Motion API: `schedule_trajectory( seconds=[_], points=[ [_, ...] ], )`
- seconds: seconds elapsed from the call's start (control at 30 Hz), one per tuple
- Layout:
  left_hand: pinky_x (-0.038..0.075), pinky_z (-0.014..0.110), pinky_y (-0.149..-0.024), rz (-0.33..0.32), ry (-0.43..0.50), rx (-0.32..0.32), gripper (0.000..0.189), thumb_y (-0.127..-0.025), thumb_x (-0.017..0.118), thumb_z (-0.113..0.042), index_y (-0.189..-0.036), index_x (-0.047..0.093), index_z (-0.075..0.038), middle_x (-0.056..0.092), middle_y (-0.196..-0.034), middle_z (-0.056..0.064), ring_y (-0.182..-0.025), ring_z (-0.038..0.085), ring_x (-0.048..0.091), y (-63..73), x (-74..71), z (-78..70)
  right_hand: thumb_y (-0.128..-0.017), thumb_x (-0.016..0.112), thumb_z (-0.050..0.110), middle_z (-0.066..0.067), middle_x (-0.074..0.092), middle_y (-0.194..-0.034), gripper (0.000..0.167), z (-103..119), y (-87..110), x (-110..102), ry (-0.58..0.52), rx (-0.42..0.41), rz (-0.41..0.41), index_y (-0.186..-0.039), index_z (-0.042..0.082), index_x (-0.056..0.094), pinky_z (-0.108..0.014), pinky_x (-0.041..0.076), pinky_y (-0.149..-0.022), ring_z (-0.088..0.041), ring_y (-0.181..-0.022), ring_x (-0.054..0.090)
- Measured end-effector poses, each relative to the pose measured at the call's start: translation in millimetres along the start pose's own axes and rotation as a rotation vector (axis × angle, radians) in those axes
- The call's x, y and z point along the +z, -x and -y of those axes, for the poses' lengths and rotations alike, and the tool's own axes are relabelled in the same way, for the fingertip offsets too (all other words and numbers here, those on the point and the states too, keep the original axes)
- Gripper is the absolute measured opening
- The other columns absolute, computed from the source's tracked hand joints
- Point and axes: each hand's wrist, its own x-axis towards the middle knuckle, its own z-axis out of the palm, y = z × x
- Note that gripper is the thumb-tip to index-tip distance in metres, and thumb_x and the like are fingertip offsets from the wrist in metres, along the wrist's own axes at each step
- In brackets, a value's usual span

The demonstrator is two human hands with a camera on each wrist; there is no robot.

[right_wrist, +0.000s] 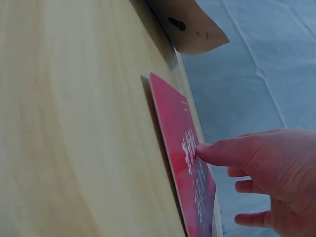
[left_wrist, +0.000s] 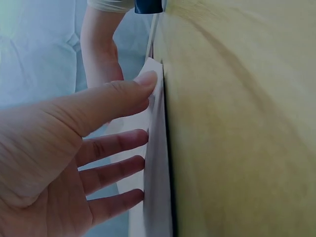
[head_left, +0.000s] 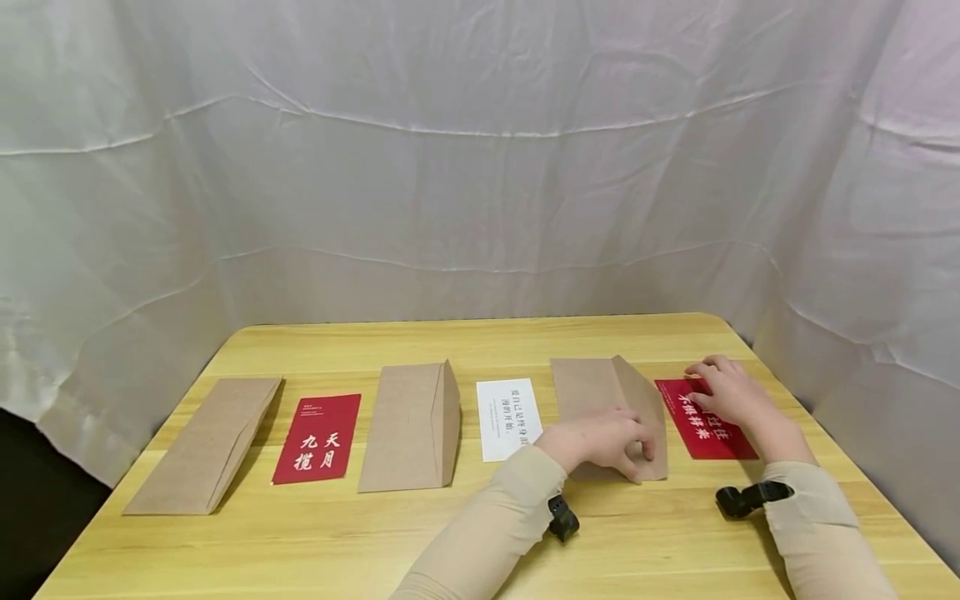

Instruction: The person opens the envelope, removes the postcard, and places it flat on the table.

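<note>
A brown paper envelope (head_left: 585, 379) with its flap raised lies right of the table's middle. My left hand (head_left: 611, 442) is over its near part. In the left wrist view, the thumb and extended fingers (left_wrist: 118, 143) are spread at the envelope's pale edge (left_wrist: 158, 163), fingertips right against it. To the right is a red card (head_left: 701, 433) with white characters. My right hand (head_left: 731, 392) hovers over its far right part. The thumb tip (right_wrist: 205, 150) meets the card's printed face in the right wrist view, the other fingers extending past its far side.
Leftward along the wooden table (head_left: 300, 550) lie a white printed card (head_left: 498, 425), a second envelope (head_left: 401, 425) with its flap raised, another red card (head_left: 315, 437) and a third envelope (head_left: 198, 442). Pale curtains (head_left: 480, 208) hang behind the table and at its sides.
</note>
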Motion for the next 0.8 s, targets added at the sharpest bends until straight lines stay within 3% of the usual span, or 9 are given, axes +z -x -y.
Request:
schedule_trajectory(
  seconds=[0.2, 0.33, 0.57, 0.8],
  points=[
    [0.040, 0.009, -0.085, -0.014, 0.052, -0.006, 0.029, -0.089, 0.068, -0.042, -0.115, 0.064, -0.030, 0.058, -0.110, -0.014, -0.100, -0.002, 0.052, 8.4, 0.3, 3.7, -0.089, 0.068, 0.024, -0.034, 0.043, -0.130, 0.052, 6, 1.2, -5, 0.016, 0.044, 0.011, -0.130, -0.003, 0.053, -0.072, 0.036, -0.094, -0.052, -0.118, 0.039],
    [0.043, 0.012, -0.091, -0.057, 0.005, -0.028, 0.031, -0.092, 0.064, -0.044, -0.118, 0.063, -0.028, 0.059, -0.117, -0.013, -0.107, 0.001, 0.053, 23.2, -4.5, 8.0, -0.091, 0.064, 0.024, -0.036, 0.045, -0.129, 0.049, 12, 0.4, -14, 0.042, 0.022, -0.043, -0.128, -0.006, 0.053, -0.071, 0.038, -0.094, -0.054, -0.117, 0.044],
    [0.050, 0.026, -0.096, -0.174, -0.124, -0.099, 0.042, -0.093, 0.058, -0.052, -0.130, 0.058, -0.032, 0.059, -0.130, -0.011, -0.117, 0.007, 0.058, 58.6, -24.1, 20.1, -0.092, 0.061, 0.030, -0.033, 0.047, -0.134, 0.052, 33, 1.9, -38, 0.057, 0.013, -0.072, -0.133, -0.001, 0.051, -0.071, 0.034, -0.100, -0.053, -0.123, 0.042],
    [0.047, 0.039, -0.104, -0.273, -0.085, -0.170, 0.050, -0.093, 0.061, -0.046, -0.139, 0.050, -0.029, 0.055, -0.138, -0.006, -0.127, 0.014, 0.054, 105.4, -44.0, 36.2, -0.093, 0.062, 0.032, -0.028, 0.051, -0.135, 0.051, 64, 12.0, -55, 0.061, -0.041, -0.115, -0.135, 0.005, 0.051, -0.071, 0.035, -0.099, -0.051, -0.124, 0.043]
  ],
)
